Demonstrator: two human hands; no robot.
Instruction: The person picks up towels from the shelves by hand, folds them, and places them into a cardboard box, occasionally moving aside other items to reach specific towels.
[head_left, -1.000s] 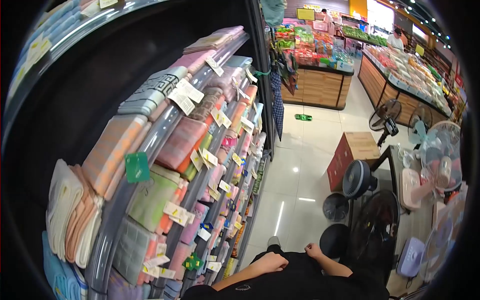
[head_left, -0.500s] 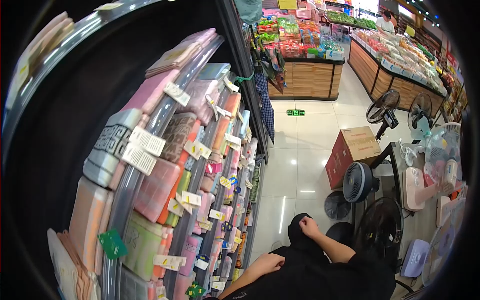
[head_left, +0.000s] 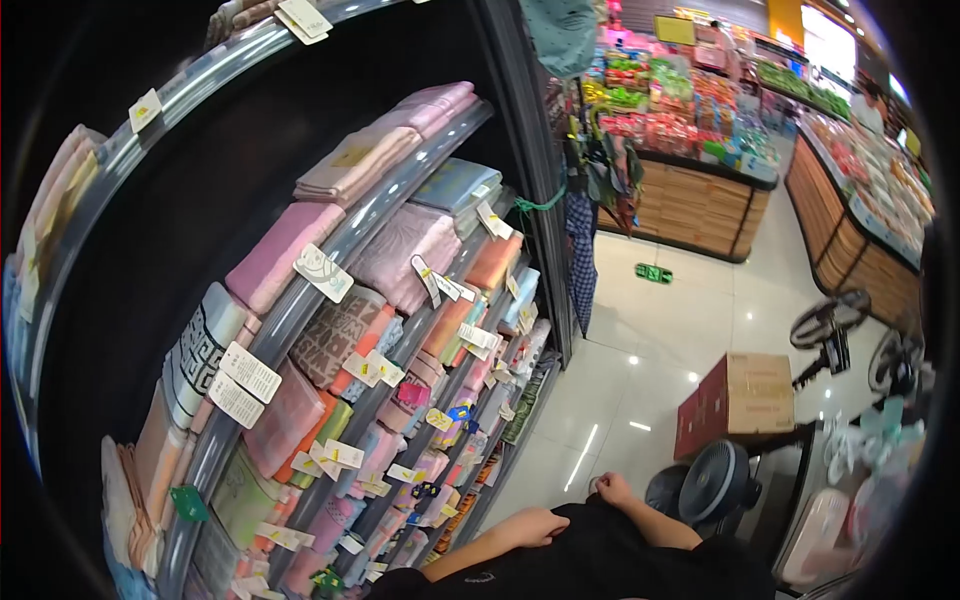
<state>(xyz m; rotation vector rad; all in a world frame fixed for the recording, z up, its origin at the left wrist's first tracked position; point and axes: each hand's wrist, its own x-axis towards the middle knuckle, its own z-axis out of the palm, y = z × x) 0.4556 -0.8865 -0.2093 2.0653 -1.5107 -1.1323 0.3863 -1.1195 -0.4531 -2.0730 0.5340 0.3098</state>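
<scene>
My left hand lies low in the view against my black top, fingers curled in, holding nothing. My right hand is a little further forward and to the right, closed in a loose fist over the dark clothing, with nothing visible in it. To my left, curved shelves carry folded towels in pink, orange, green and grey, each with a paper price tag. Neither hand touches the shelves.
A glossy white tiled aisle runs ahead. A cardboard box and several floor fans stand to the right. Wooden produce counters sit further back. Dark cloth hangs from the shelf's end post.
The view has swung up and left, so the fans and box sit further right. My right hand has dropped back closer to my body; my left hand has hardly moved.
</scene>
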